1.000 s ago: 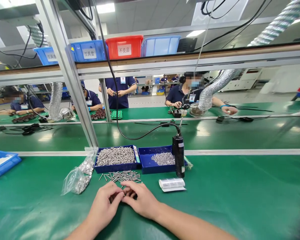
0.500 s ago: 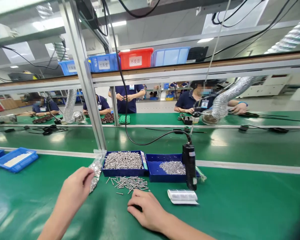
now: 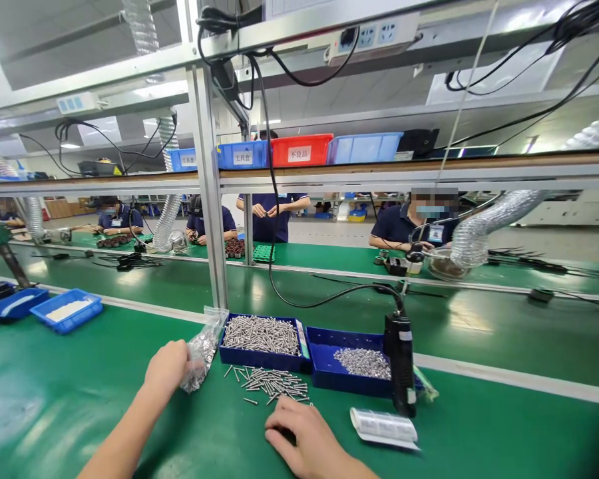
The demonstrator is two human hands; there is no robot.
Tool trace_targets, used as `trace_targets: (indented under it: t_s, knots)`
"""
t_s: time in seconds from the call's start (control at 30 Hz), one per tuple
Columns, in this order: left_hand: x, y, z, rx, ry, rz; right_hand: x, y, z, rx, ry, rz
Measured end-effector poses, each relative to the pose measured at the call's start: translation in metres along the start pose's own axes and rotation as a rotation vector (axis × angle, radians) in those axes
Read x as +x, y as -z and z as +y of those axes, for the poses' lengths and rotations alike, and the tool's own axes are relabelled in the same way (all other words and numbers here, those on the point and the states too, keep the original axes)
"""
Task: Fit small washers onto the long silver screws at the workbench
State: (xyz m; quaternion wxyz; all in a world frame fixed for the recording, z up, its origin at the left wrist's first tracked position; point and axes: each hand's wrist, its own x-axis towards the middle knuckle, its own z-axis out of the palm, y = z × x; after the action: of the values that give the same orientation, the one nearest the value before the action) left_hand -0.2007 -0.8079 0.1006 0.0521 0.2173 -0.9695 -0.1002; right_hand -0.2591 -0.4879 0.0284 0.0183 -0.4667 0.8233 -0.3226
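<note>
- Left hand (image 3: 166, 366): fingers drawn together at the near left side of the plastic bag (image 3: 207, 346); fingertips partly lost against the clear film, so whether they pinch anything cannot be told.
- Right hand (image 3: 304, 429): curled low over the counter (image 3: 469, 432), thumb under the bent forefinger; whether something sits between them cannot be told.
- Plastic bag, governing relation: small metal parts inside; lies right at the left fingers, towards their right; long axis slants from the near left up to the far right; left hand touching it or nearly so, right hand well apart.
- Loose screws (image 3: 274, 382): a heap between the hands, just ahead of the right fingers; one lone screw (image 3: 250, 401) at its near left.
- Screw tray (image 3: 267, 360): blue, full, behind the heap; second tray (image 3: 349, 382), with small bright pieces, to its right.
- Black tool (image 3: 400, 362): upright, cabled, before the second tray; curled white paper (image 3: 383, 426) nearer the person.
- Change: a second ago both hands met before the heap; now the left is away at the bag, its fingertips further over it than half a second ago.
</note>
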Motion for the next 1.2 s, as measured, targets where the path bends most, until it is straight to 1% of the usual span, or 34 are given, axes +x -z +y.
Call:
trace_targets:
  t_s: [0.17, 0.23, 0.3, 0.37, 0.43, 0.53, 0.63, 0.73, 0.8, 0.9, 0.97, 1.07, 1.13, 1.2]
  knots:
    - [0.0, -0.009, -0.005, 0.072, 0.002, -0.064, -0.001, -0.001, 0.001, -0.022, 0.032, 0.005]
    - [-0.001, -0.013, -0.005, 0.088, -0.005, -0.07, 0.002, 0.005, -0.001, -0.037, 0.043, 0.032]
    - [-0.002, -0.016, -0.003, 0.099, -0.012, -0.061, 0.01, 0.017, -0.005, -0.059, 0.027, 0.095]
    - [-0.004, -0.017, 0.0, 0.106, -0.018, -0.059, 0.023, 0.033, -0.009, -0.1, -0.013, 0.174]
    - [-0.005, -0.017, 0.002, 0.109, -0.021, -0.061, 0.041, 0.051, -0.012, -0.19, -0.068, 0.212]
    - [-0.007, -0.017, 0.006, 0.107, -0.02, -0.064, 0.072, 0.074, -0.011, -0.383, -0.185, 0.168]
    - [-0.006, -0.02, 0.007, 0.084, -0.026, -0.059, 0.1, 0.087, -0.003, -0.458, -0.264, 0.115]
    - [-0.003, -0.024, 0.004, 0.03, -0.025, -0.032, 0.12, 0.089, 0.005, -0.457, -0.292, 0.05]
    - [0.001, -0.024, -0.002, -0.033, -0.034, -0.01, 0.128, 0.089, 0.009, -0.452, -0.306, 0.021]
    - [0.007, -0.02, -0.014, -0.163, -0.082, 0.025, 0.131, 0.087, 0.013, -0.427, -0.309, 0.035]
    - [0.011, -0.013, -0.023, -0.252, -0.112, 0.061, 0.128, 0.085, 0.015, -0.392, -0.302, 0.076]
    - [0.014, -0.001, -0.031, -0.374, -0.132, 0.124, 0.121, 0.084, 0.02, -0.304, -0.284, 0.181]
    - [0.014, 0.006, -0.03, -0.46, -0.147, 0.162, 0.117, 0.086, 0.023, -0.223, -0.271, 0.254]
    - [0.012, 0.01, -0.021, -0.542, -0.181, 0.195, 0.113, 0.089, 0.023, -0.136, -0.256, 0.312]
